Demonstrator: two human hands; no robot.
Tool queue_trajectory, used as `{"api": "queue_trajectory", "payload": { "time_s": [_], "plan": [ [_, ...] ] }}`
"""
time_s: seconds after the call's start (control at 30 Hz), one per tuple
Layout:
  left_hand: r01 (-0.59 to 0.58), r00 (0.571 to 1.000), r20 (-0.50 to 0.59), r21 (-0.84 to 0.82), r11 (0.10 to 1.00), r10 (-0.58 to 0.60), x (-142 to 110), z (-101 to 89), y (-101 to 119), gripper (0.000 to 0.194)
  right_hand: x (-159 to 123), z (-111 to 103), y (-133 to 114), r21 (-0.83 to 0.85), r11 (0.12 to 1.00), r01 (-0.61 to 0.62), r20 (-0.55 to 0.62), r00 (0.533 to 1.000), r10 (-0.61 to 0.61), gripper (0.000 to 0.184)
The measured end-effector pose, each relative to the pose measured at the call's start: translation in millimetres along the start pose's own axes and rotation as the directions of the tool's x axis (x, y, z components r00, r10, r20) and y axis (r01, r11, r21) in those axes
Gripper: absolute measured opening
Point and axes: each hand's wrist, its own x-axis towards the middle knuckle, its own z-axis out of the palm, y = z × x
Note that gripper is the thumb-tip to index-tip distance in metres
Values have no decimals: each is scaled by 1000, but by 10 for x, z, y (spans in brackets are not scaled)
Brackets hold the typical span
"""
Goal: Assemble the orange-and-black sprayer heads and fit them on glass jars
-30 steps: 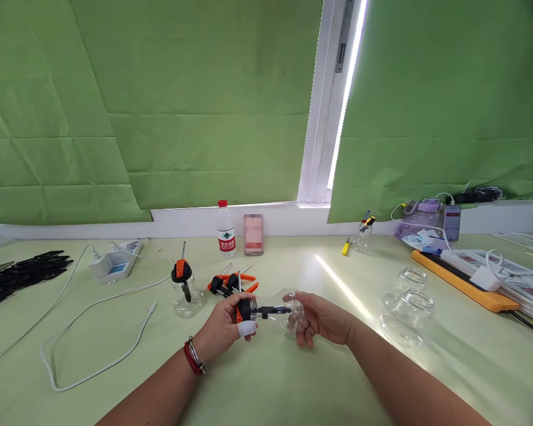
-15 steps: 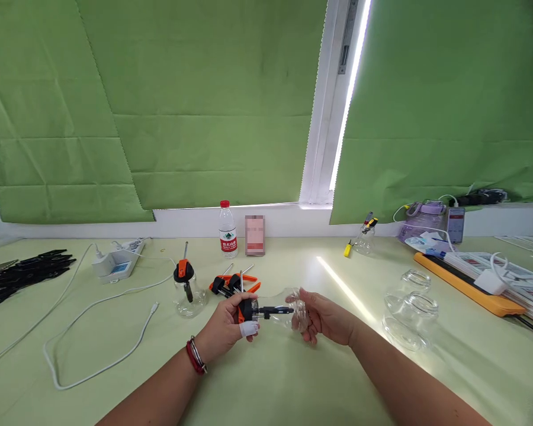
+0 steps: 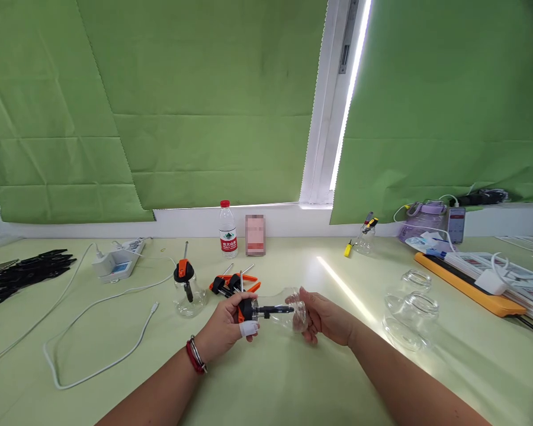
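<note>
My left hand [image 3: 225,326] grips the black and orange pump cap [image 3: 246,309] whose black tube reaches into a clear plastic bottle [image 3: 288,310]. My right hand [image 3: 326,318] is wrapped round the base end of that bottle, which lies sideways just above the table. A white bandage covers my left thumb tip. Behind my left hand lie loose black and orange pump caps [image 3: 231,283]. An assembled clear bottle with a pump cap [image 3: 186,290] stands upright to the left.
Two clear empty bottles [image 3: 412,310] stand at the right. A white cable [image 3: 102,331] loops across the left of the pale green table [image 3: 266,378]. A water bottle [image 3: 227,229], a white charger box [image 3: 114,264], black parts [image 3: 22,273] and an orange board [image 3: 466,283] lie further back.
Both hands stay on the pump cap and the clear bottle; my right hand shifted slightly on the bottle's base. The view moved a little to the left.
</note>
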Motion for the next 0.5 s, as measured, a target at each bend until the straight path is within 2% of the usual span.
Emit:
{"api": "queue_trajectory", "payload": {
  "time_s": [0.1, 0.17, 0.23, 0.3, 0.33, 0.43, 0.5],
  "plan": [
    [5, 1000, 0, -3, 1000, -5, -3, 10, 8, 55, 38, -5, 18, -53, 996, -77, -30, 997, 75, 70],
    [0, 1000, -16, 0, 1000, 0, 13, -9, -14, 55, 19, -13, -1, -53, 999, -14, -17, 1000, 13, 65],
    [-17, 999, -39, 2, 1000, 17, 35, -38, -44, 54, -22, -15, -31, -27, 995, 98, 6, 995, -98, 56],
    [-32, 998, -50, 3, 999, 32, 49, -60, -66, 54, -54, -11, -48, -5, 986, 167, 22, 986, -167, 63],
    [-34, 998, -47, 3, 999, 34, 50, -65, -71, 53, -57, -8, -46, -1, 986, 169, 30, 985, -169, 65],
    [-28, 999, -26, 0, 1000, 28, 34, -51, -62, 53, -12, -1, 1, 0, 994, 108, 13, 994, -108, 52],
    [-25, 1000, -13, -5, 1000, 25, 21, -34, -50, 54, 31, -4, 38, -29, 999, 40, -19, 999, -41, 57]
  ]
}}
